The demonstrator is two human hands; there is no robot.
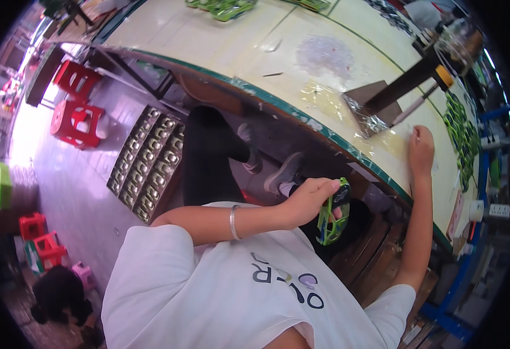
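Note:
My left hand [312, 202] is closed around a green and black plastic shell [332, 216], which looks like a toy car body with openings in it. I hold it over my lap, just off the table's front edge. My right hand [421, 150] rests on the right part of the table with its fingers curled in. Whether anything small sits in those fingers is hidden. Close by it, a dark slanted post [397, 87] stands on a flat plate, with a thin pale-tipped rod [409, 110] beside it and clear film around its foot.
Rows of similar green shells [459, 136] lie along the table's right side, and more green pieces [225, 8] at its far edge. Clear scraps [325, 55] litter the pale table [208, 43]. On the floor are a partitioned tray [148, 160] and red stools [76, 123].

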